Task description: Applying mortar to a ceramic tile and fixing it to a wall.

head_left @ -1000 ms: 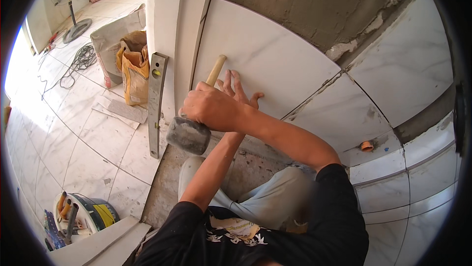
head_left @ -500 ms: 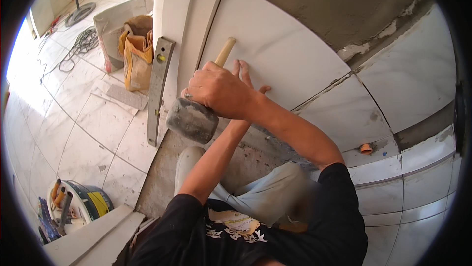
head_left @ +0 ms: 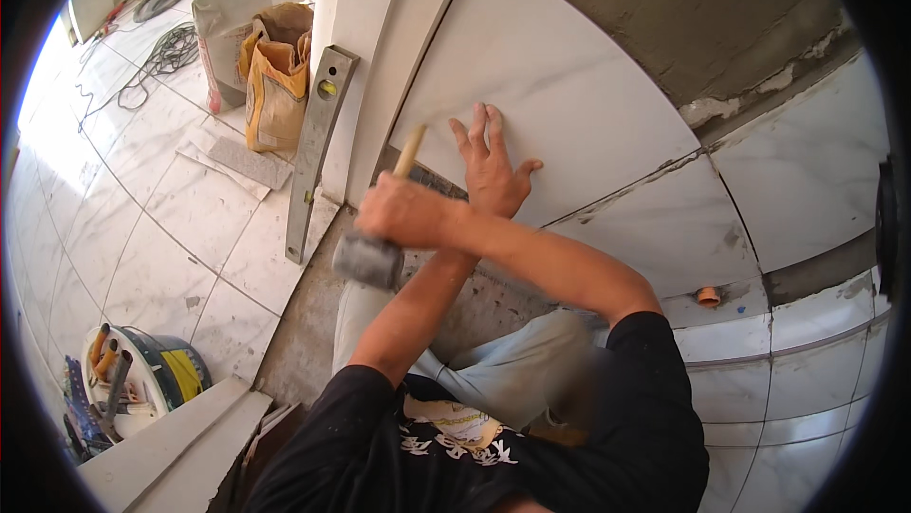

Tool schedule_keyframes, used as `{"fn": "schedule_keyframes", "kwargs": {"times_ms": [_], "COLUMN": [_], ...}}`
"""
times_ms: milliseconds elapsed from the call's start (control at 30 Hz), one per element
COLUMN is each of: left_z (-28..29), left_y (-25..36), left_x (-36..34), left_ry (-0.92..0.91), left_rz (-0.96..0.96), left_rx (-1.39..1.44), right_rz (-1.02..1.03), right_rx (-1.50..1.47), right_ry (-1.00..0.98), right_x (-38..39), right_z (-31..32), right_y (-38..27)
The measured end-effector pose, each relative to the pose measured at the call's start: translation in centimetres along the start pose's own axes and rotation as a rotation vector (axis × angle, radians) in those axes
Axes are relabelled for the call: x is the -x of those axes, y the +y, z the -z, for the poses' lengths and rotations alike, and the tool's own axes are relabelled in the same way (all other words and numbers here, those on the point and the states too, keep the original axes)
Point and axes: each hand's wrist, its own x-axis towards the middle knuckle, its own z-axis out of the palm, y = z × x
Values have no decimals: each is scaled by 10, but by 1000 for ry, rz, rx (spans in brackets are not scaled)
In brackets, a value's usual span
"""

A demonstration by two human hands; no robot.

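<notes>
My right hand (head_left: 406, 211) is wrapped round the wooden handle of a rubber mallet (head_left: 368, 260). The dark mallet head sticks out below the fist, slightly blurred, and the pale handle end rises above it. Crossing under my right forearm, my left arm reaches up to the large white marbled tile (head_left: 579, 86). On that tile my left hand (head_left: 495, 167) lies with its fingers spread, near the tile's lower left part. The tile stands against the wall beside the white door frame (head_left: 365, 67).
A metal spirit level (head_left: 321, 148) leans by the door frame. Beyond it are an orange-brown bag (head_left: 277, 95), a grey sack (head_left: 228, 10) and coiled cable (head_left: 171, 50). A bucket of tools (head_left: 157, 371) stands lower left. Bare mortar (head_left: 664, 10) shows above the tile; an orange pipe end (head_left: 708, 298) protrudes at right.
My right hand and the mallet have moved down, away from the tile's left part, uncovering more of my left hand. The view has shifted slightly.
</notes>
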Motion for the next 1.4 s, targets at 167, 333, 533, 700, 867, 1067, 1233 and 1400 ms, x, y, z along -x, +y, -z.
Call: {"fn": "schedule_keyframes", "kwargs": {"times_ms": [167, 333, 533, 700, 867, 1067, 1233, 1400], "left_z": [1, -2, -3, -2, 9, 1, -6, -9], "left_y": [-2, -1, 7, 6, 17, 5, -4, -10], "left_x": [0, -6, -7, -9, -13, -15, -12, -9], "left_ry": [-15, 1, -49, -71, -48, 22, 6, 117], "left_rz": [-3, -36, -1, 12, -44, -142, -215, -326], "left_rx": [32, 9, -28, -88, -215, 10, -119, -130], "right_rz": [-30, -56, -21, -75, -114, -71, -77, -66], "right_rx": [-77, -73, -3, 14, 9, -18, -21, 70], "right_ry": [15, 1, 143, 163, 211, 273, 265, 228], "right_x": [5, 6, 0, 4, 5, -3, -3, -5], "right_z": [-12, 3, 64, 98, 114, 132, 147, 155], "right_y": [-3, 8, 15, 27, 44, 53, 63, 59]}}
